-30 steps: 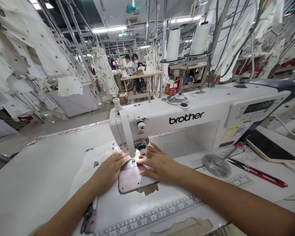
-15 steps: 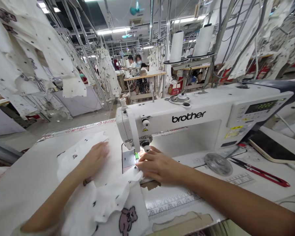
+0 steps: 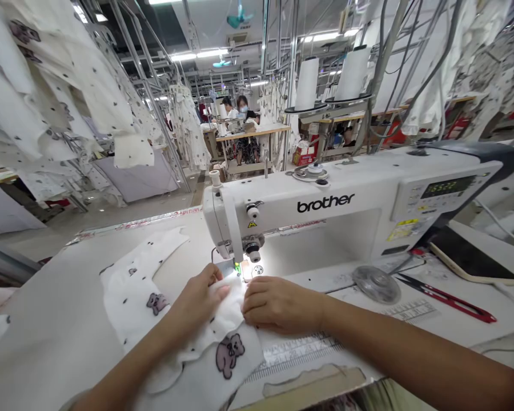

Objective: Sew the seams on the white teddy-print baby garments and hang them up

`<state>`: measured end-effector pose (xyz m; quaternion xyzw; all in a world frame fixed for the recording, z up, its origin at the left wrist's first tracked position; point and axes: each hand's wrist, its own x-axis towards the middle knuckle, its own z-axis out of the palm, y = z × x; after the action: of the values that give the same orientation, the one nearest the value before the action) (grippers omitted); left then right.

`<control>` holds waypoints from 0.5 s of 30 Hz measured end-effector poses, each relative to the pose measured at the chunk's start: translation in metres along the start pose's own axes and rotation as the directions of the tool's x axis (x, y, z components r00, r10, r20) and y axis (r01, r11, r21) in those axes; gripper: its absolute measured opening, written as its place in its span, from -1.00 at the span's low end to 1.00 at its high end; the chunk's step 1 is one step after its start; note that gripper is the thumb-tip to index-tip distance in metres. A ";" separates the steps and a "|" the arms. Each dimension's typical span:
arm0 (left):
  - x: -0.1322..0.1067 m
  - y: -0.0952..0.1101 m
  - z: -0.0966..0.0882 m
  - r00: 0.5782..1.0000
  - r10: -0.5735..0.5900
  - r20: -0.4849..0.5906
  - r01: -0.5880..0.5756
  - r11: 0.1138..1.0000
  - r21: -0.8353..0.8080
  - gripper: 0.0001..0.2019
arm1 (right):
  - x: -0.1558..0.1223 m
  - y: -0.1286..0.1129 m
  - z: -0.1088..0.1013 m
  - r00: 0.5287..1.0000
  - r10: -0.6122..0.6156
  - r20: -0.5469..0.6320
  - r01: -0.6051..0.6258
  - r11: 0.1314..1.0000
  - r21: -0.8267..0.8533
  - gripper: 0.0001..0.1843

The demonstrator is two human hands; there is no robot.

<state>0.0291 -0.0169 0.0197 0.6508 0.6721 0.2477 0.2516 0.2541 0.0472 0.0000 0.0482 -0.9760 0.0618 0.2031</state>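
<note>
A white Brother sewing machine [image 3: 346, 200] stands on the white table [image 3: 60, 285]. In front of its needle area [image 3: 242, 267] lies white fabric printed with small pink bears [image 3: 163, 308]. My left hand [image 3: 199, 299] rests on the fabric just left of the needle, fingers pressing its edge down. To the right of it, my right hand [image 3: 274, 302] lies knuckles up with fingers curled, pinching the fabric's edge right in front of the presser foot. The two hands almost touch.
Red thread snips [image 3: 449, 298] and a round metal disc [image 3: 377, 284] lie right of the machine, a phone [image 3: 471, 260] behind them. A ruler strip [image 3: 308, 345] runs along the table's front. Printed garments [image 3: 68, 103] hang at left. Other workers [image 3: 235, 108] sit far back.
The printed fabric has been drawn over the pink plate up to the needle. My left hand went out left, then came back beside the needle. My right hand stayed close.
</note>
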 end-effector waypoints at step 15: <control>-0.033 -0.019 0.025 0.739 0.654 0.164 -0.604 0.535 0.590 -0.56 | -0.006 -0.002 0.001 0.998 0.055 -0.006 -0.052 0.973 0.223 -0.68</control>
<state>0.0326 -0.0506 -0.0110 0.8825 0.4438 0.1161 -0.1037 0.2594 0.0459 -0.0037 0.0442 -0.9626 0.1767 0.2005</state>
